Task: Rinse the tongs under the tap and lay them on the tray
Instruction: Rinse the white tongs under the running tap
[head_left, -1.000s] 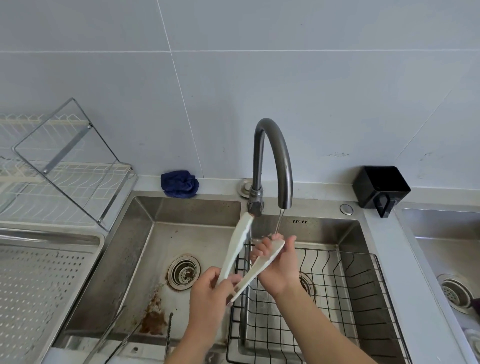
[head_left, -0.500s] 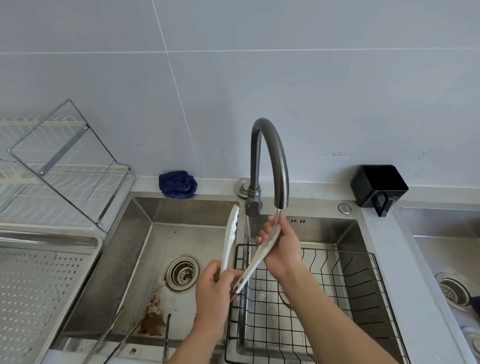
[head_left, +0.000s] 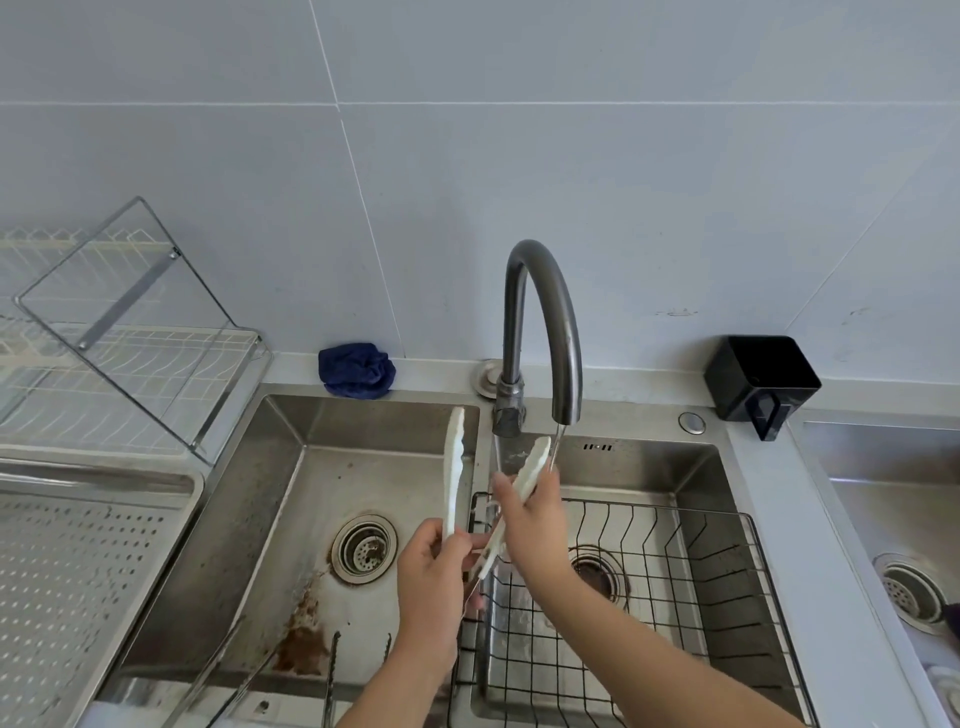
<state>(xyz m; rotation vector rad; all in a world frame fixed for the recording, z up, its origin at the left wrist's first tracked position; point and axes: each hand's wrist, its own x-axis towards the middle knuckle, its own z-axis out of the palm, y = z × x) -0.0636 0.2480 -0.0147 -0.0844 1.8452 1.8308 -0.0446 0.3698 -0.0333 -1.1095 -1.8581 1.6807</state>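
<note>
White tongs (head_left: 455, 462) stand spread in a V over the double sink. My left hand (head_left: 434, 582) grips them at the hinge end, low down. My right hand (head_left: 535, 519) wraps around the right arm of the tongs, whose tip sits just under the spout of the grey curved tap (head_left: 550, 322). A thin stream of water runs from the spout onto that tip and my fingers. The left arm of the tongs points up, free. The perforated steel tray (head_left: 78, 571) lies at the far left.
A black wire basket (head_left: 691, 582) sits in the right basin (head_left: 644, 462). The left basin (head_left: 291, 519) has a drain and rust stains. Metal tongs (head_left: 332, 675) lean at its front edge. A dish rack (head_left: 130, 364), blue cloth (head_left: 356, 370) and black holder (head_left: 761, 376) line the back.
The right arm of the tongs has been raised and turned up under the spout, and my right hand has slid along it. The tongs' left arm now stands more upright.
</note>
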